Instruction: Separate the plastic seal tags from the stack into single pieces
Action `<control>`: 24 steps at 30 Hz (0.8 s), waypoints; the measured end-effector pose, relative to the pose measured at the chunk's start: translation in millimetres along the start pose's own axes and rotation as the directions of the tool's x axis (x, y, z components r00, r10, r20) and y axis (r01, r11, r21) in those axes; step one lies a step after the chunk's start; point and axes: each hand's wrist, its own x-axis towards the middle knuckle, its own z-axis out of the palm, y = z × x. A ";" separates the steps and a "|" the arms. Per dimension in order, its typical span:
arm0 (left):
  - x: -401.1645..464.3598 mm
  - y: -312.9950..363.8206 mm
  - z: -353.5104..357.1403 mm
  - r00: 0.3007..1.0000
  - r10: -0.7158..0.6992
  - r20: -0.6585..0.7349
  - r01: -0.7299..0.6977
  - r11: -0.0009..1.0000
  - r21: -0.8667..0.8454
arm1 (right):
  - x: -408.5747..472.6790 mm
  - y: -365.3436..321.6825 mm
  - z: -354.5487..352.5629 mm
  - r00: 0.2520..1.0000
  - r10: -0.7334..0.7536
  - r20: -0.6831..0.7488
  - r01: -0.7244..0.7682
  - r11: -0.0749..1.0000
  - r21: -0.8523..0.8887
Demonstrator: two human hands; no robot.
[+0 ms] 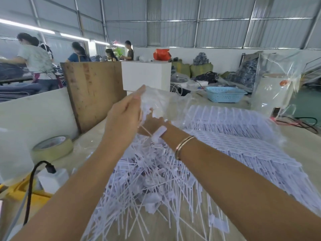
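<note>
Both hands are raised together at the middle of the frame, above a loose heap of white plastic seal tags point(152, 180) that spreads over the tabletop point(302, 145) toward the lower edge. The left hand point(125, 119) pinches the top of a clear plastic bag point(156, 101) between thumb and fingers, its back toward the camera. The right hand point(152, 124) is partly hidden behind the left hand and inside the bag's mouth; whether its fingers are curled on anything cannot be told. One single tag point(159, 132) lies across its wrist, flat head toward the right, thin tail running left.

In the loose heap the tags lie tangled, but most of their thin tails run lengthwise toward the bottom of the frame, fanning out left and right. To the right of the hands, unseparated stacked tags point(243, 141) lie in neat rows under clear film, their long axes running parallel from upper left to lower right.

A gold bracelet point(184, 145) circles the right forearm. At the left sits a roll of tape point(52, 148), and below it a black cable point(31, 188). A blue basket point(225, 93) stands at the upper right of the tabletop.
</note>
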 end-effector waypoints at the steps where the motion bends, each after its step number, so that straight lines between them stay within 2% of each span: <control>1: 3.1 -1.3 -3.3 0.998 -0.041 -0.041 0.040 0.999 -0.027 | -6.8 3.7 -5.9 0.995 -0.027 0.092 0.032 0.998 -0.054; 2: 4.2 -1.7 -5.7 0.994 -0.071 -0.080 0.068 0.997 -0.049 | -16.7 10.1 -14.6 0.988 -0.048 0.144 0.056 0.997 -0.052; 4: 2.8 -3.9 -8.3 0.993 -0.073 -0.096 0.071 0.997 -0.020 | -35.4 29.3 -24.2 0.987 -0.065 0.150 0.065 0.998 0.009; 7: -8.3 -8.8 -8.3 0.998 -0.040 -0.045 0.045 0.992 0.115 | -56.4 50.7 -24.9 0.982 -0.161 0.099 0.126 0.948 0.291; 10: -17.2 -10.2 -9.0 0.999 -0.039 -0.027 0.044 0.981 0.188 | -66.8 68.9 -25.8 0.994 -0.084 -0.070 0.109 0.725 0.680; 12: -19.9 -7.6 -10.6 0.999 -0.027 -0.023 0.032 0.970 0.241 | -69.9 84.4 -24.0 0.985 0.050 -0.162 0.107 0.558 0.823; 13: -20.7 -7.7 -12.0 1.000 -0.019 -0.021 0.024 0.961 0.277 | -68.6 92.3 -22.4 0.965 0.145 -0.217 0.112 0.519 0.847; 14: -21.1 -6.7 -14.3 1.000 -0.017 -0.010 0.019 0.946 0.322 | -64.2 100.9 -21.2 0.933 0.252 -0.258 0.091 0.527 0.845; 16: -20.8 -6.6 -22.9 0.999 -0.036 0.029 0.018 0.882 0.471 | -51.1 115.6 -19.8 0.874 0.397 -0.280 -0.044 0.639 0.768; 19: -16.6 -5.2 -47.9 0.962 -0.190 0.194 -0.036 0.619 0.785 | -26.7 128.1 -23.0 0.936 0.321 -0.141 -0.209 0.834 0.511; 20: -15.4 -4.6 -55.6 0.935 -0.271 0.228 -0.051 0.534 0.844 | -19.9 127.8 -25.7 0.943 0.319 -0.095 -0.241 0.851 0.466; 22: -14.2 -7.5 -66.5 0.885 -0.402 0.233 -0.046 0.424 0.905 | -8.4 123.3 -28.3 0.928 0.371 -0.029 -0.306 0.806 0.506; 23: -13.3 -9.4 -69.0 0.867 -0.444 0.228 -0.032 0.406 0.913 | -2.9 119.8 -29.3 0.923 0.385 -0.012 -0.319 0.784 0.532; 24: -10.9 -11.4 -68.5 0.852 -0.474 0.223 0.009 0.438 0.899 | -0.7 115.2 -30.4 0.928 0.372 -0.006 -0.310 0.782 0.541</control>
